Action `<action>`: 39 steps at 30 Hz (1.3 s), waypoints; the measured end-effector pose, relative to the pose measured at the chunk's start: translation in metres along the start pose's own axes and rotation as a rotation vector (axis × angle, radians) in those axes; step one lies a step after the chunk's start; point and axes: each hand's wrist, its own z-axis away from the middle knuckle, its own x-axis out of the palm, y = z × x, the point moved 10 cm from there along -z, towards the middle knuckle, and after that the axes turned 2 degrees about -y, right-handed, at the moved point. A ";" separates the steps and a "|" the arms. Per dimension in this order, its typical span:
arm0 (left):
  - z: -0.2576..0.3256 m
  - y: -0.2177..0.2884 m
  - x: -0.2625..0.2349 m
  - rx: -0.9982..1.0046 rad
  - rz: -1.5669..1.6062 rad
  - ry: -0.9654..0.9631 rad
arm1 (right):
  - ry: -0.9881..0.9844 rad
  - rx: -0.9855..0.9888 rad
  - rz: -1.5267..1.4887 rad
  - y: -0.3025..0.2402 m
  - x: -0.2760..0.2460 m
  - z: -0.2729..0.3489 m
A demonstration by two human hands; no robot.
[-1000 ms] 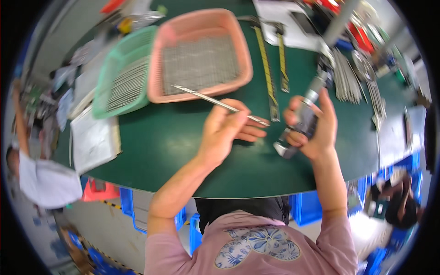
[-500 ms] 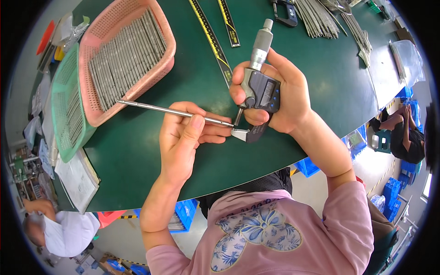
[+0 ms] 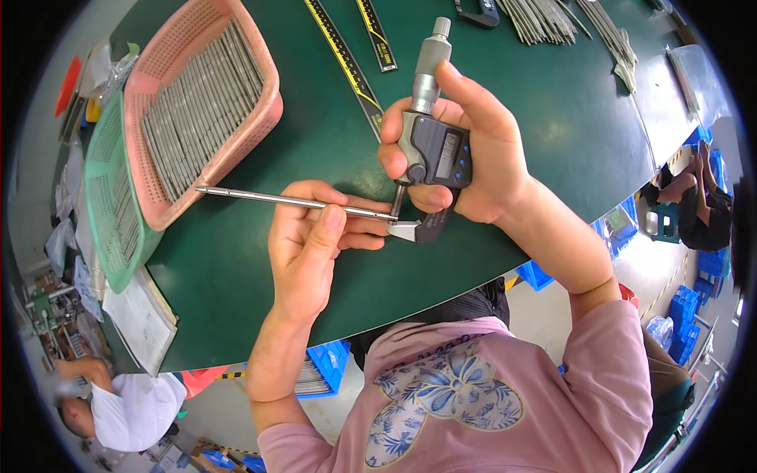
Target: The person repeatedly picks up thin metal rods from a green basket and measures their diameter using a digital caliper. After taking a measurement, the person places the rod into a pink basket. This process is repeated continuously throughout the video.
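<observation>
A slim, shiny metal rod lies pinched between the thumb and fingers of my left hand. Its left end reaches to the rim of the pink basket, and its right end sits at the jaws of a digital micrometer. My right hand is wrapped round the micrometer's frame, with the thumb up along the grey barrel and the small display facing up. The rod tip appears to lie between spindle and anvil; whether both touch it I cannot tell.
The pink basket holds many similar rods, with a green basket beside it. Two rulers, a second micrometer and rod bundles lie farther back on the green table. Papers lie left. Two other people sit nearby.
The whole view has shifted slightly, the table things moving a little left. The rod's right end now lies between the micrometer's jaws much as before; both hands keep their grip.
</observation>
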 end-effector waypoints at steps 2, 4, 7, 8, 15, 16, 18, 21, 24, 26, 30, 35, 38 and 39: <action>0.000 0.000 0.001 0.004 -0.002 -0.012 | 0.035 0.006 0.064 -0.002 -0.001 0.001; -0.001 -0.001 0.001 0.001 -0.011 -0.035 | 0.025 0.017 0.054 -0.001 0.000 0.001; 0.000 -0.001 0.003 -0.006 -0.001 -0.071 | -0.005 0.014 -0.018 0.000 0.002 0.002; 0.000 -0.001 0.002 -0.003 -0.004 -0.067 | -0.017 0.010 -0.050 0.001 0.004 0.002; 0.000 -0.004 -0.001 -0.020 0.017 -0.026 | -0.014 0.024 -0.068 0.002 0.002 0.001; 0.000 -0.004 -0.001 -0.023 0.026 -0.015 | -0.009 0.022 -0.055 0.002 0.002 0.001; 0.000 -0.003 0.001 -0.019 0.031 -0.015 | -0.002 0.011 -0.024 0.001 0.002 0.002; 0.000 -0.003 0.001 -0.018 0.044 -0.012 | 0.001 -0.009 0.005 -0.001 0.003 0.002; -0.001 -0.003 0.002 -0.020 0.045 -0.012 | 0.010 -0.024 0.012 -0.002 0.002 0.002; 0.000 -0.002 0.001 -0.022 0.010 0.010 | -0.006 -0.031 0.030 -0.003 0.004 0.000; 0.002 -0.008 -0.006 -0.014 -0.042 0.095 | -0.020 -0.016 0.099 -0.001 0.004 0.001; 0.003 -0.012 -0.010 -0.037 0.027 0.142 | 0.004 -0.021 0.125 0.002 0.004 0.001; 0.003 -0.009 -0.005 -0.026 0.070 0.110 | 0.036 0.013 0.047 0.005 0.003 0.002; 0.003 -0.008 -0.004 -0.020 0.081 0.099 | 0.033 0.034 0.019 0.006 0.003 0.002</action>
